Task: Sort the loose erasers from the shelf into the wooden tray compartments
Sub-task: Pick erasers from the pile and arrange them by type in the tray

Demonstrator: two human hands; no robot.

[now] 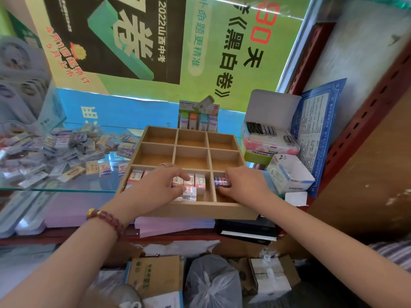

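Three of nine wooden tray [191, 211] compartments are started; your left hand [155, 185] grips red-labelled erasers [200, 182], your right hand [244, 185] pinches a blue-labelled eraser [220, 181]; a big loose pile [66, 147] waits far left

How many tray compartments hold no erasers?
6: back row three, middle row three of the wooden tray; the left hand and right hand partly hide the front row.

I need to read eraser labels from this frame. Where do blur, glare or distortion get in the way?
Head view: loose erasers on the glass shelf smear toward the left edge; the glass mirrors the blue poster; the wooden tray at centre is sharper, but the left hand and right hand partly cover its erasers; wide-angle bending at the borders.
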